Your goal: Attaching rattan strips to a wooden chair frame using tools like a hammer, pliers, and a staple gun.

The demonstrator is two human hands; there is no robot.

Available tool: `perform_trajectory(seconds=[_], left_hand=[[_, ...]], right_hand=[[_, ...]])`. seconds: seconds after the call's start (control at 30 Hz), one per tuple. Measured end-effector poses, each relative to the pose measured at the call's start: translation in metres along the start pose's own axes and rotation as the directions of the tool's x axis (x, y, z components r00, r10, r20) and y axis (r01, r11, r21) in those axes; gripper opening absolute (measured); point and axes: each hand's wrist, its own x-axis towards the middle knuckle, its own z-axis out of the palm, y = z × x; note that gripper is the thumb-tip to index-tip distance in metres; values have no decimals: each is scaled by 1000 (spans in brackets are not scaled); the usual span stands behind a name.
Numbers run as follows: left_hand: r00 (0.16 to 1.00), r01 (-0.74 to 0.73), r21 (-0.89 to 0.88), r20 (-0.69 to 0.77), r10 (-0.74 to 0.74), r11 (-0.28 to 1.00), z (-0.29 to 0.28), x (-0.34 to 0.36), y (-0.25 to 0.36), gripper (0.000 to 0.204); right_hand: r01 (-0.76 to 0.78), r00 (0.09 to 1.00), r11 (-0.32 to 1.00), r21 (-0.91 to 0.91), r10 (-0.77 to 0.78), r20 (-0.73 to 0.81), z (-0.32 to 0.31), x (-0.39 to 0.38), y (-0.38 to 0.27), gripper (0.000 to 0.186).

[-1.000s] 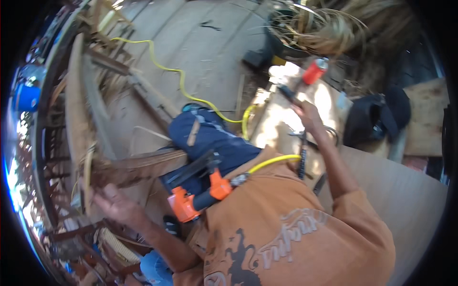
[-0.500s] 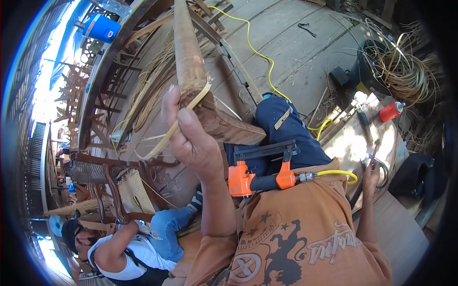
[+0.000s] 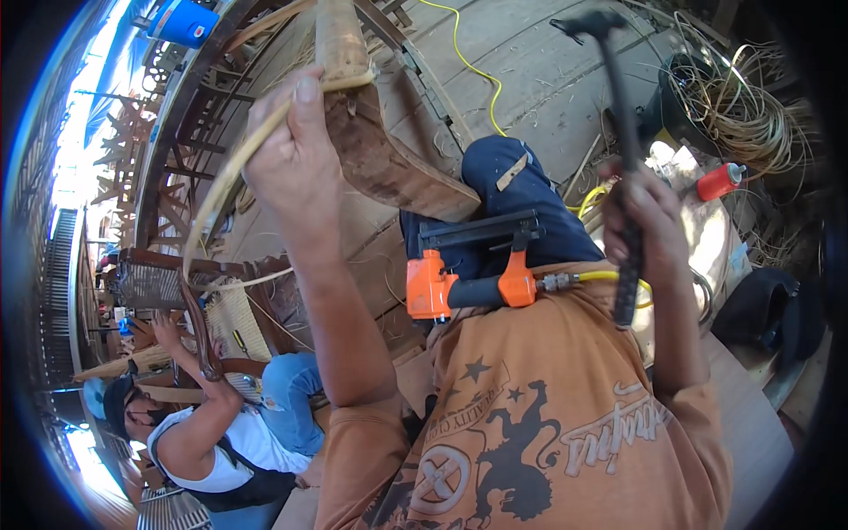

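My left hand [image 3: 291,159] grips a pale rattan strip [image 3: 346,84] at a joint of a curved wooden frame piece [image 3: 402,163]; the strip's loose length loops downward. My right hand [image 3: 640,216] holds a black hammer [image 3: 616,79] upright, head raised, away from the wood. An orange pneumatic nailer [image 3: 430,287] with a yellow hose [image 3: 601,276] lies across my lap on my dark trousers.
A co-worker [image 3: 203,442] at lower left works on a dark wooden chair [image 3: 208,349]. A rattan coil [image 3: 742,115] sits in a bucket at right, near a red can [image 3: 717,181] and a black cloth item [image 3: 760,309]. A blue cooler [image 3: 181,22] stands upper left.
My right hand has taken hold of the hammer and raised it. My left hand has moved up and left with the strip along the wood.
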Motion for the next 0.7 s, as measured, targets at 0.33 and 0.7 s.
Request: perform_trajectory(seconds=[0.33,0.7], left_hand=[[998,51,-148,56,-43,988,-5,7,-4,25],[998,-53,-74,-38,51,996,4,3,-6,23]], right_hand=[[-195,965,912,361,114,234,78,19,40,34],[-100,965,953,285,23,262,99,10,49,36]])
